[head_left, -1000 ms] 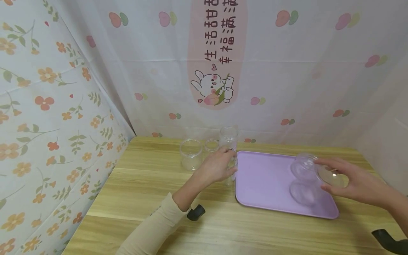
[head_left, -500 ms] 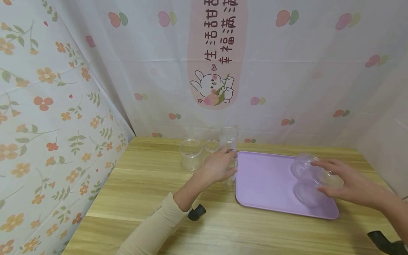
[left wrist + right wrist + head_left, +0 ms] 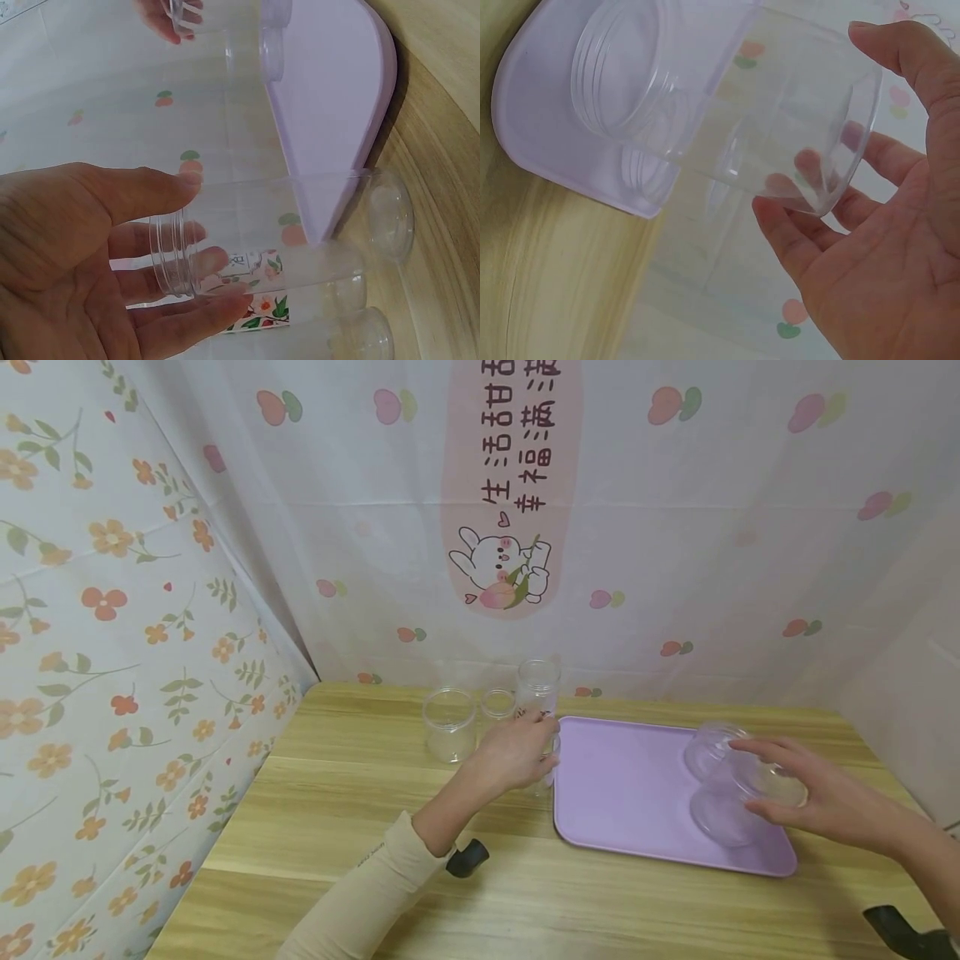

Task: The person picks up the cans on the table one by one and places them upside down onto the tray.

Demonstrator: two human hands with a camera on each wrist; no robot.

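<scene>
The left hand (image 3: 513,752) has thumb and fingers around the threaded neck of a slim jar (image 3: 300,202), mid-frame. The right hand (image 3: 840,793), spread wide, holds a broader jar (image 3: 780,112) round its base, mouth down over the purple tray (image 3: 615,785), right of centre; I can't tell whether the rim touches. I'd keep that grip light and level, clear of the jar behind (image 3: 705,756). Left of the tray, a squat jar (image 3: 450,731) stands on the worktop (image 3: 300,827).

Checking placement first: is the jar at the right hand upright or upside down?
Upside down: the jar has its threaded mouth toward the purple tray, its base in the right hand.
</scene>
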